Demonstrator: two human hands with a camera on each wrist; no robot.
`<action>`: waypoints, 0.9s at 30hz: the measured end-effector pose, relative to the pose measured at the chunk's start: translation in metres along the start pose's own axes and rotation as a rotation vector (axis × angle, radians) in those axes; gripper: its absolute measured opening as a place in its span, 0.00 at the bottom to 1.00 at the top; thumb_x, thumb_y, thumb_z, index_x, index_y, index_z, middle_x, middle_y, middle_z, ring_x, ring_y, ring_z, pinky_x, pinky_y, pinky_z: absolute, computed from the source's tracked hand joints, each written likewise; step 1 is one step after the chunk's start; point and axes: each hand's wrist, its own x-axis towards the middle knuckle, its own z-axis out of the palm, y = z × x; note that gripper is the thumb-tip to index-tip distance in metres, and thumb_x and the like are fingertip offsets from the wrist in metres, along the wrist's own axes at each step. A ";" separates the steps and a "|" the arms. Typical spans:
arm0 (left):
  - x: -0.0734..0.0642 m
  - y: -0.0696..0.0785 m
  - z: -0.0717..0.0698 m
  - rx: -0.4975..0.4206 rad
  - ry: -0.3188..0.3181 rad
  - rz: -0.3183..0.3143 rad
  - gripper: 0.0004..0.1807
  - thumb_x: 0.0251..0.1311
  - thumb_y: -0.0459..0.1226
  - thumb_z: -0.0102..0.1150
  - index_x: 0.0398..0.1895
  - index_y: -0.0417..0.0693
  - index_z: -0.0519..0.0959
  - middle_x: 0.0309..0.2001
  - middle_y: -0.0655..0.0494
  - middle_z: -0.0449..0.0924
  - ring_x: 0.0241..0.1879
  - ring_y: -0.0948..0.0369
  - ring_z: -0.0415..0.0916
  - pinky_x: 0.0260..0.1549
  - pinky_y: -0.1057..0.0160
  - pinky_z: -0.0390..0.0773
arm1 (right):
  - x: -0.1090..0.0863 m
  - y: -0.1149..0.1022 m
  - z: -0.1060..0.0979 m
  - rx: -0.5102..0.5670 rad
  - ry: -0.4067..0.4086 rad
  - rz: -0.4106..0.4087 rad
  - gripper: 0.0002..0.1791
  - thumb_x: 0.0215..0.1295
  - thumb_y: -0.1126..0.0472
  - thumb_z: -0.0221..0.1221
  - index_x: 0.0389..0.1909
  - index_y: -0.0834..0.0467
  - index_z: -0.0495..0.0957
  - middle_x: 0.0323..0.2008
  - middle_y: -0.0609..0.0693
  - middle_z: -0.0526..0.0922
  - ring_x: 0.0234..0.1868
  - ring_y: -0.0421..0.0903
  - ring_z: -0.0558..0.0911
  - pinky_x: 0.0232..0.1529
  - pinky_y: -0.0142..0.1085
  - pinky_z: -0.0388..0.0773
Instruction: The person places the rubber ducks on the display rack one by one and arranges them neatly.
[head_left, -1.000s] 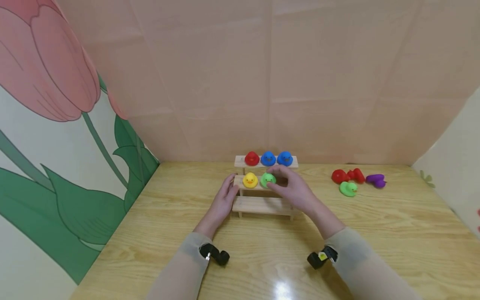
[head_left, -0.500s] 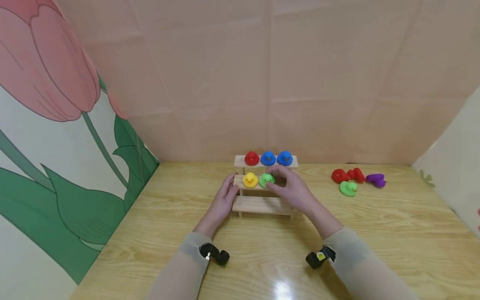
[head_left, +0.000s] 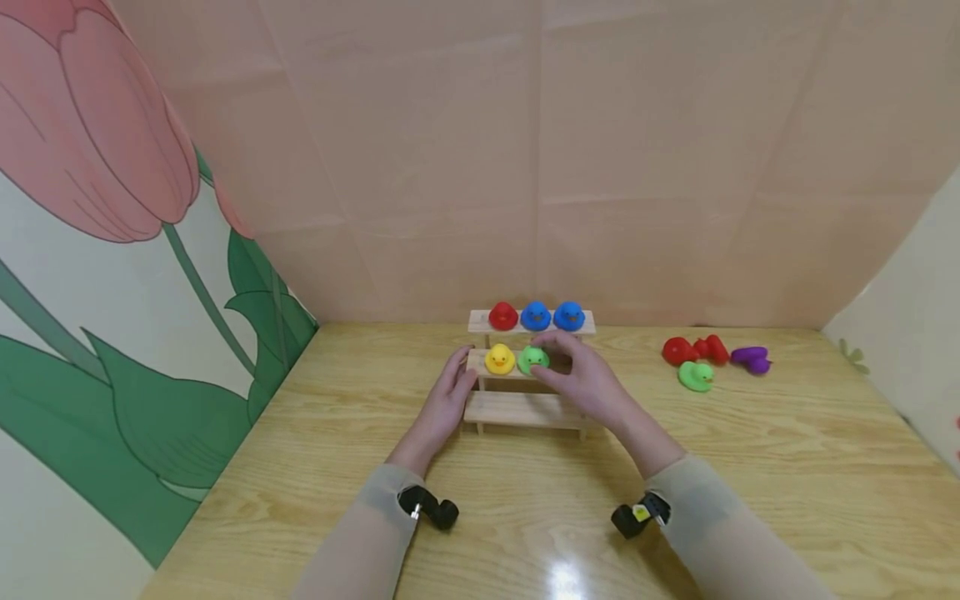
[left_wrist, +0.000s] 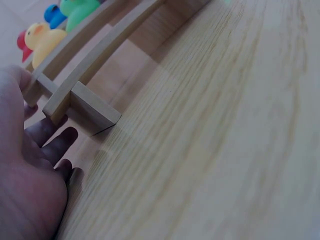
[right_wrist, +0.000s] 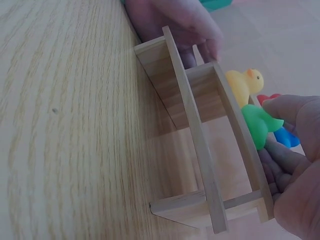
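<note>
A small wooden tiered stand (head_left: 525, 408) stands on the table. On its middle tier are a yellow rubber duck (head_left: 500, 360) and a green rubber duck (head_left: 533, 359). My right hand (head_left: 588, 382) pinches the green duck between thumb and fingers, and the right wrist view shows the duck (right_wrist: 260, 125) touching the tier. At the stand's left end, my left hand (head_left: 447, 396) holds the end of the middle tier, thumb at the front and forefinger behind. A red duck (head_left: 503, 317) and two blue ducks, one in the middle (head_left: 536, 317) and one at the right (head_left: 569, 317), sit on the top tier.
To the right on the wooden table (head_left: 750, 483) lie two red ducks (head_left: 678, 352), a green duck (head_left: 697, 377) and a purple duck (head_left: 752, 360). A pink sheet (head_left: 600, 167) hangs behind. A flower-patterned panel (head_left: 90, 400) borders the left side.
My right hand and the green duck have shifted slightly left, closer to the yellow duck, then stayed put. The left hand and the stand have kept their place.
</note>
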 end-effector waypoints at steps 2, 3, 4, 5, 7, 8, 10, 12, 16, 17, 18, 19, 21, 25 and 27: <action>0.000 0.001 0.000 -0.006 -0.001 -0.001 0.31 0.90 0.52 0.44 0.89 0.64 0.57 0.84 0.45 0.64 0.82 0.48 0.62 0.81 0.44 0.61 | 0.000 0.001 0.000 -0.004 0.003 0.004 0.20 0.77 0.61 0.70 0.66 0.54 0.80 0.62 0.54 0.84 0.60 0.55 0.84 0.66 0.55 0.82; 0.001 0.001 0.000 -0.007 -0.001 -0.001 0.31 0.90 0.53 0.44 0.89 0.64 0.57 0.84 0.44 0.64 0.82 0.48 0.62 0.81 0.44 0.61 | 0.000 0.001 0.000 -0.007 0.005 0.005 0.20 0.77 0.61 0.70 0.66 0.54 0.80 0.62 0.54 0.84 0.61 0.55 0.84 0.66 0.56 0.82; 0.001 0.001 0.000 -0.007 0.000 -0.001 0.31 0.90 0.53 0.44 0.89 0.64 0.58 0.84 0.44 0.64 0.82 0.48 0.62 0.81 0.44 0.61 | 0.000 0.001 0.000 -0.011 0.008 0.005 0.21 0.77 0.61 0.71 0.67 0.54 0.80 0.62 0.53 0.84 0.61 0.55 0.84 0.67 0.56 0.82; 0.001 0.001 0.000 -0.009 0.001 0.000 0.31 0.90 0.53 0.44 0.89 0.63 0.58 0.84 0.43 0.64 0.82 0.48 0.62 0.81 0.43 0.61 | 0.000 0.002 -0.001 -0.011 0.009 0.004 0.21 0.77 0.60 0.71 0.67 0.55 0.80 0.63 0.54 0.84 0.61 0.55 0.83 0.67 0.56 0.81; 0.001 0.002 0.001 -0.016 0.002 0.006 0.30 0.90 0.50 0.44 0.89 0.62 0.58 0.84 0.42 0.64 0.82 0.47 0.62 0.81 0.43 0.61 | 0.000 0.002 -0.002 -0.012 0.009 0.002 0.23 0.77 0.59 0.71 0.68 0.56 0.80 0.63 0.54 0.84 0.63 0.56 0.83 0.68 0.57 0.80; 0.001 0.002 0.001 -0.018 0.003 0.007 0.30 0.91 0.49 0.44 0.89 0.61 0.58 0.84 0.42 0.64 0.82 0.47 0.62 0.81 0.43 0.61 | -0.001 0.003 -0.003 -0.011 0.008 0.001 0.24 0.77 0.59 0.71 0.69 0.56 0.79 0.63 0.54 0.84 0.63 0.56 0.83 0.69 0.57 0.80; 0.000 0.002 0.002 -0.018 0.005 0.004 0.29 0.91 0.47 0.43 0.89 0.62 0.58 0.83 0.43 0.64 0.82 0.47 0.63 0.81 0.43 0.61 | -0.002 0.004 -0.005 -0.006 0.005 -0.003 0.25 0.77 0.58 0.71 0.70 0.56 0.79 0.64 0.54 0.84 0.64 0.57 0.83 0.69 0.58 0.79; 0.000 0.002 0.002 -0.023 0.002 0.002 0.29 0.91 0.47 0.43 0.89 0.62 0.58 0.83 0.43 0.64 0.82 0.47 0.63 0.81 0.43 0.61 | -0.004 0.005 -0.009 0.003 0.005 -0.003 0.25 0.77 0.58 0.71 0.70 0.56 0.79 0.64 0.55 0.85 0.64 0.57 0.83 0.68 0.58 0.79; 0.000 0.001 0.002 -0.025 -0.004 -0.005 0.30 0.90 0.52 0.43 0.89 0.64 0.57 0.84 0.42 0.64 0.82 0.48 0.62 0.81 0.44 0.61 | -0.007 0.008 -0.017 0.025 0.010 0.004 0.24 0.77 0.59 0.71 0.70 0.53 0.79 0.65 0.57 0.84 0.65 0.58 0.83 0.68 0.58 0.79; 0.001 0.001 0.001 -0.025 -0.006 -0.006 0.31 0.90 0.53 0.43 0.89 0.64 0.57 0.84 0.42 0.63 0.82 0.48 0.62 0.81 0.44 0.61 | -0.009 0.008 -0.018 0.031 0.012 0.009 0.24 0.77 0.59 0.71 0.70 0.53 0.79 0.66 0.58 0.84 0.65 0.58 0.83 0.69 0.58 0.79; 0.001 0.001 0.001 -0.025 -0.007 -0.006 0.32 0.90 0.54 0.44 0.89 0.63 0.57 0.84 0.42 0.63 0.82 0.48 0.62 0.81 0.44 0.61 | -0.010 0.009 -0.020 0.036 0.011 0.012 0.24 0.77 0.59 0.71 0.70 0.54 0.79 0.66 0.58 0.84 0.65 0.58 0.83 0.69 0.58 0.79; 0.001 0.000 0.001 -0.023 -0.007 -0.007 0.32 0.89 0.55 0.44 0.90 0.63 0.57 0.84 0.42 0.63 0.82 0.48 0.62 0.81 0.44 0.61 | -0.011 0.009 -0.021 0.044 0.009 0.016 0.25 0.78 0.58 0.71 0.71 0.54 0.78 0.67 0.59 0.83 0.66 0.58 0.83 0.69 0.58 0.78; 0.001 0.000 0.001 -0.019 -0.006 -0.009 0.33 0.89 0.55 0.44 0.90 0.62 0.56 0.84 0.42 0.63 0.82 0.48 0.61 0.81 0.44 0.61 | -0.013 0.008 -0.023 0.050 0.004 0.023 0.25 0.78 0.57 0.70 0.71 0.55 0.78 0.68 0.59 0.83 0.67 0.57 0.83 0.69 0.58 0.79; 0.001 0.001 0.001 -0.012 0.004 -0.017 0.32 0.90 0.52 0.43 0.90 0.59 0.56 0.84 0.42 0.63 0.82 0.47 0.61 0.81 0.43 0.61 | -0.018 0.006 -0.028 0.034 0.007 0.028 0.25 0.79 0.53 0.70 0.71 0.54 0.79 0.67 0.56 0.84 0.65 0.56 0.84 0.67 0.57 0.81; 0.001 0.001 0.002 -0.008 0.011 -0.020 0.31 0.90 0.50 0.44 0.90 0.58 0.56 0.84 0.43 0.63 0.82 0.46 0.61 0.81 0.42 0.61 | -0.022 0.006 -0.030 0.018 0.015 0.026 0.25 0.79 0.52 0.70 0.71 0.52 0.79 0.66 0.55 0.85 0.64 0.55 0.84 0.67 0.57 0.81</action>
